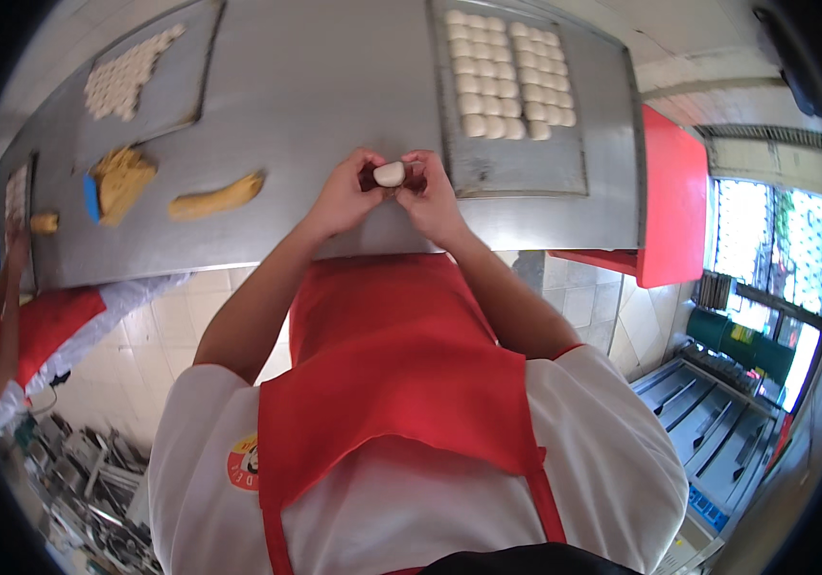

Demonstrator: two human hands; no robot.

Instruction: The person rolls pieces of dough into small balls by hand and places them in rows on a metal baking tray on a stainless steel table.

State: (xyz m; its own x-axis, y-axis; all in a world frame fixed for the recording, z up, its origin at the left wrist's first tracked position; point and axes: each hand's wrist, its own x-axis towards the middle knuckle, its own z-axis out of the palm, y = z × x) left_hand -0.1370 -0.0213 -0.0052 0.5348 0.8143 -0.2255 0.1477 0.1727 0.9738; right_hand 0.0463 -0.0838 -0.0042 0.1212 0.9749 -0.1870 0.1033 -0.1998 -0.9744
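Note:
Between my two hands, just above the near edge of the metal table (315,115), is a small pale piece of dough (390,174). My left hand (351,187) curls its fingers round the dough's left side. From the other side my right hand (427,192) pinches it with thumb and fingers. What lies under the dough is hidden by my fingers. To the left of my hands rests a long yellow-brown roll of filling (217,197). Beyond it sits a crumbly heap of the same filling (125,182) with a blue scraper (92,198) against it.
Rows of dough balls (487,77) fill part of a metal tray (526,168) at the right. Another tray (190,96) at far left bears many small dough pieces (128,72). A co-worker's arm (10,287) reaches to the table's left end. A red panel (671,196) adjoins its right end.

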